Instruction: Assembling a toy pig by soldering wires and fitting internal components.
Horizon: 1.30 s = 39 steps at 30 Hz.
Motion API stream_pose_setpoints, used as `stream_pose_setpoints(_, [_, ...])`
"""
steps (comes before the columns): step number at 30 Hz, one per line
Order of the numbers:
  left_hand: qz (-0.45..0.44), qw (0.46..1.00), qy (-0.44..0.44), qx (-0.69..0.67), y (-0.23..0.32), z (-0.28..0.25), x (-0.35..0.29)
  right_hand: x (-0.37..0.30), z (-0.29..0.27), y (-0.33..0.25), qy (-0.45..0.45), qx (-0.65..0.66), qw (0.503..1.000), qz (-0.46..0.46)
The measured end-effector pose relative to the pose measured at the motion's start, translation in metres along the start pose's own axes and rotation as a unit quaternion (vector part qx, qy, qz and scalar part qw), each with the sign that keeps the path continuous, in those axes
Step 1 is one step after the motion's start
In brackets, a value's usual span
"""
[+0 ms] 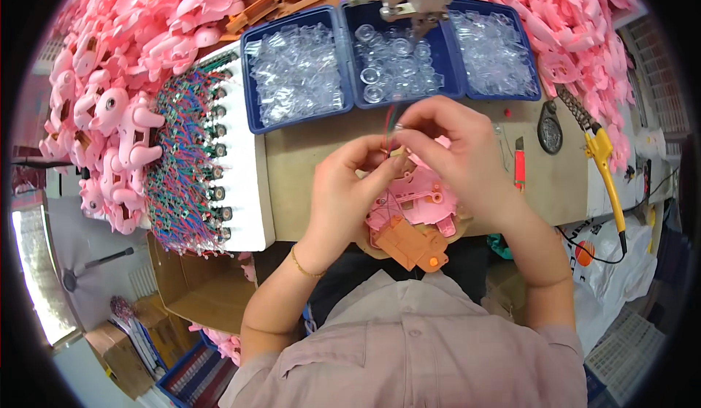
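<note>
My left hand (350, 181) is closed in a pinch around thin red and green wires (389, 119), which stick up between my two hands. My right hand (460, 149) comes in close from the other side, thumb and fingertips pressed together on something too small to make out. Beneath both hands lies a pink plastic toy shell (420, 200), its inner side with posts and holes facing up. An orange-brown plastic box (409, 243) with a bright orange knob rests at the shell's near edge, and fine wires run near it.
Blue bins (255, 127) of clear plastic parts stand behind my hands, below a metal machine head (423, 2). Left is a white board with bundled wires (186, 159). Pink shells (168, 13) pile around. Right lie a red cutter (519, 167) and a yellow soldering iron (602, 152).
</note>
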State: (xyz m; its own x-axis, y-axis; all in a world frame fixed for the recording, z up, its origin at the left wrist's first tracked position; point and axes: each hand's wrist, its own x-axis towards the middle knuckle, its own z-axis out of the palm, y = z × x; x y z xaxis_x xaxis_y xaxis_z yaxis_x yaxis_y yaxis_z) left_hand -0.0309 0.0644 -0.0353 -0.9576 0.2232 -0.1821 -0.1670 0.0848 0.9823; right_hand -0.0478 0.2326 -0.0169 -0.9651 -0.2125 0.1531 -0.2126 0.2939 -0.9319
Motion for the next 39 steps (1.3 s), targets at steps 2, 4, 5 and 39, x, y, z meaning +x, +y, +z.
stream_pose_setpoints(2, [-0.037,0.998,-0.015,-0.049,-0.007,-0.007,0.005,-0.005,-0.003,0.004,-0.012,-0.03,0.999,-0.009])
stream_pose_setpoints(4, [-0.026,0.989,-0.016,-0.145,-0.021,-0.012,0.007,-0.019,-0.009,0.008,-0.002,-0.122,0.989,-0.079])
stream_pose_setpoints(5, [-0.02,0.99,0.001,-0.142,-0.021,-0.016,0.006,-0.029,-0.014,0.011,-0.018,-0.117,0.987,-0.109])
stream_pose_setpoints(39, [0.187,0.921,0.035,0.341,-0.016,-0.005,-0.004,-0.042,-0.018,0.005,-0.036,-0.009,0.997,0.075])
